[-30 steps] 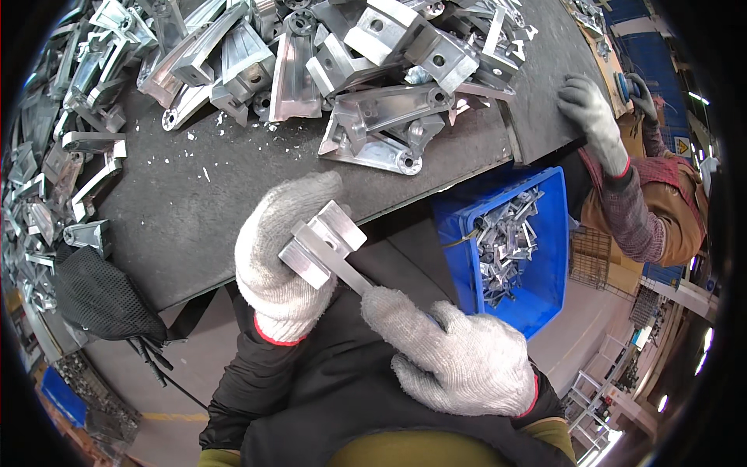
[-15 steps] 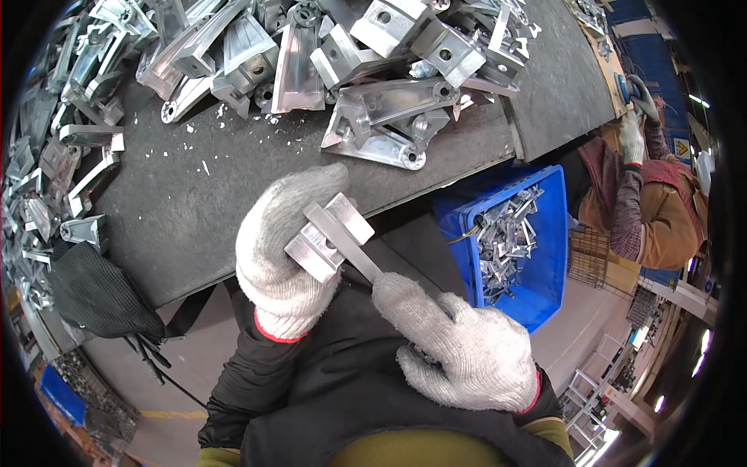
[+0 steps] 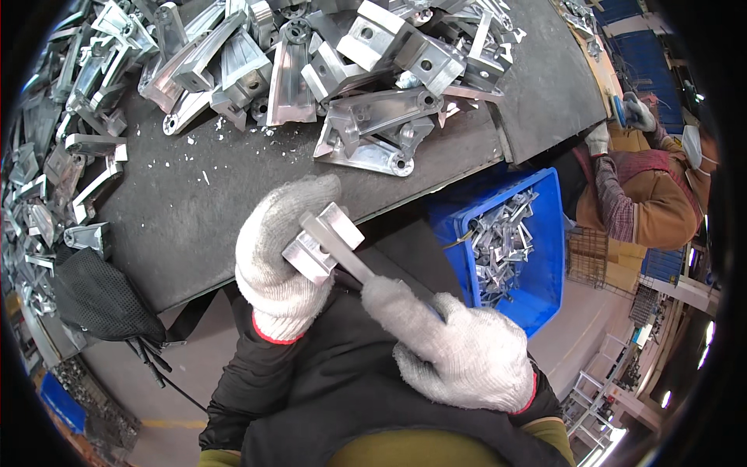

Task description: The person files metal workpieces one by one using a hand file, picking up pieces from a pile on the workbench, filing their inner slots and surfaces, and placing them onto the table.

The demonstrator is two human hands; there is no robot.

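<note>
My left hand (image 3: 268, 241), in a white knit glove with a red cuff, is closed round a shiny metal bracket (image 3: 309, 263) just off the front edge of the bench. My right hand (image 3: 467, 350), gloved the same way, grips a flat file (image 3: 340, 251) with the index finger stretched along it. The file's blade lies slantwise across the bracket's upper face, between its two raised blocks. The handle end of the file is hidden inside the right glove, and the bracket's far part is covered by my left hand.
Cast metal brackets (image 3: 292, 82) pile up along the far side and left of the dark bench (image 3: 179, 214). A black mesh bag (image 3: 105, 292) sits at its left edge. Right of me stands a blue bin (image 3: 548, 257) with small metal parts. A co-worker (image 3: 661, 194) works at far right.
The file has slid slightly to the left across the bracket, my right hand moving with it. My left hand keeps its hold. At far right, the co-worker's hands have moved apart.
</note>
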